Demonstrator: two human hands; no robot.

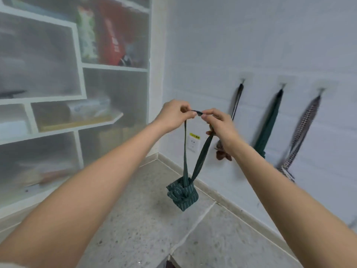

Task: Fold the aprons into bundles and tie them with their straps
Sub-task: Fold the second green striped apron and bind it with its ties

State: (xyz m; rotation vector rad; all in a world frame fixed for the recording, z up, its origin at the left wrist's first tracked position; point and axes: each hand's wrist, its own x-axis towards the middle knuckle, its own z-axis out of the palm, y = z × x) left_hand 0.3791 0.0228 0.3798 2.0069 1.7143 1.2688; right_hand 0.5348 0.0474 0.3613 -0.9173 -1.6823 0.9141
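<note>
Two hands [195, 117], one apron bundle [182, 194]

On my feed I see white shelves [77, 68] filling the left side, behind a hazy translucent front. A red bag [113, 35] stands in an upper compartment, beside a pale green-and-white packet [87, 33]. A box [88, 109] lies on a middle shelf. A wall socket [192, 144] with a yellow label sits low on the white tiled wall [251, 45]. Below, I see a speckled grey floor [144, 229] edged by a pale skirting strip [222, 198].
</note>
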